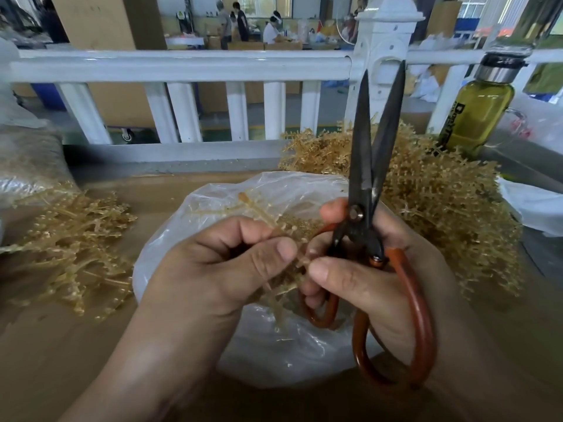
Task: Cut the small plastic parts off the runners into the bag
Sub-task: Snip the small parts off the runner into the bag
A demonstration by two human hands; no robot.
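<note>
My left hand (225, 263) pinches a tan plastic runner (259, 213) with small parts on its branches, held over the open clear plastic bag (274, 354). My right hand (374, 269) grips scissors (368, 166) with orange-brown handles, and its thumb also touches the runner. The dark blades point up and stand slightly apart, away from the runner. Part of the runner is hidden behind my fingers.
A large heap of tan runners (441, 202) lies at the right, a smaller heap (70, 245) at the left. A green-tinted bottle (478, 108) stands at the back right. A white railing (182, 68) runs behind the brown table (45, 345). People work far behind.
</note>
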